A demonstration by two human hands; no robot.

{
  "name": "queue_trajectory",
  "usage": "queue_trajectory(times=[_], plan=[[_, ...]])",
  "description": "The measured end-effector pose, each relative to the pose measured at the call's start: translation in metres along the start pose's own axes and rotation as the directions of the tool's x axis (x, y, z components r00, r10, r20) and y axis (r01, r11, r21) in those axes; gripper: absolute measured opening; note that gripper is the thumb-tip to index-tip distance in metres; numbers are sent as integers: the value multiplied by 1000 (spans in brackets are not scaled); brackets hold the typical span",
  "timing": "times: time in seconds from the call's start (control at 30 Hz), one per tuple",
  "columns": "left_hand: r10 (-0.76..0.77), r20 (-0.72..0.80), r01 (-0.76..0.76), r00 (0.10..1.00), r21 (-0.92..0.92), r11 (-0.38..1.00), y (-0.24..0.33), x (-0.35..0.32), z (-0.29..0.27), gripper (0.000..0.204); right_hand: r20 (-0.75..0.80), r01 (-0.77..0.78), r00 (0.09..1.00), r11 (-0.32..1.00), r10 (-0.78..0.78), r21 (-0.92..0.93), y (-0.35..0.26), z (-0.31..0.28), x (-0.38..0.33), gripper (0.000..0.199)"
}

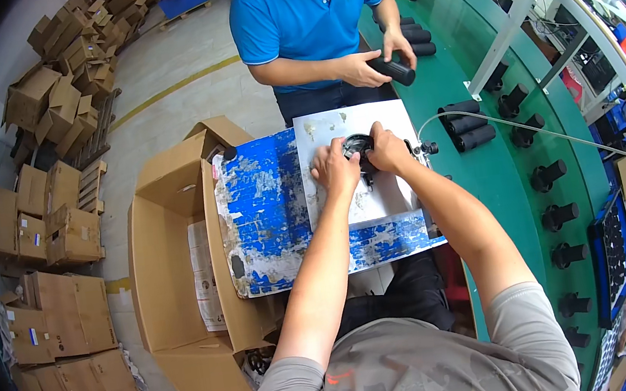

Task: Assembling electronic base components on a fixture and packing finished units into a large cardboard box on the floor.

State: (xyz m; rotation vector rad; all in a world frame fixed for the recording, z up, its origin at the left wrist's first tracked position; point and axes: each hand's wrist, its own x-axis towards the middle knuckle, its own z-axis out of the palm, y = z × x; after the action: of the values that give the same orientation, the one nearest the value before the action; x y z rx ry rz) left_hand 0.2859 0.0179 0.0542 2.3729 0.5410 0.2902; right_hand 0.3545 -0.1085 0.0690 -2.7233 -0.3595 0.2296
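Note:
Both my hands are over a white board [325,211] that lies on a worn blue tabletop [261,194]. Between them is a black round part with a shiny ring-shaped rim [358,142]; its exact kind is unclear. My left hand [335,167] grips its left side, thumb against the rim and some fingers spread over the board. On the other side, my right hand [389,149] has its fingers curled around the edge. The underside of the part is hidden by my hands. A small metal and black fitting [429,148] sits at the board's right edge.
Across from me a person in a blue shirt [259,24] holds a black cylinder [394,71]. To the right runs a green belt [507,197] with several black cylinders [468,127]. An open cardboard box [169,274] stands left of the table. A thin pale hose [550,136] crosses the belt.

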Motion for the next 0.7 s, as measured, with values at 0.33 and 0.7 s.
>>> queue_trajectory(times=[0.33,0.7], plan=[[263,251,-261,932,-38,964,-26,9,-17,54,7,-126,992,992,126,26,-7,-2,-4,55],[278,374,-293,885,-18,956,-22,17,-19,87,-76,-42,996,997,48,70,8,7,-3,49]])
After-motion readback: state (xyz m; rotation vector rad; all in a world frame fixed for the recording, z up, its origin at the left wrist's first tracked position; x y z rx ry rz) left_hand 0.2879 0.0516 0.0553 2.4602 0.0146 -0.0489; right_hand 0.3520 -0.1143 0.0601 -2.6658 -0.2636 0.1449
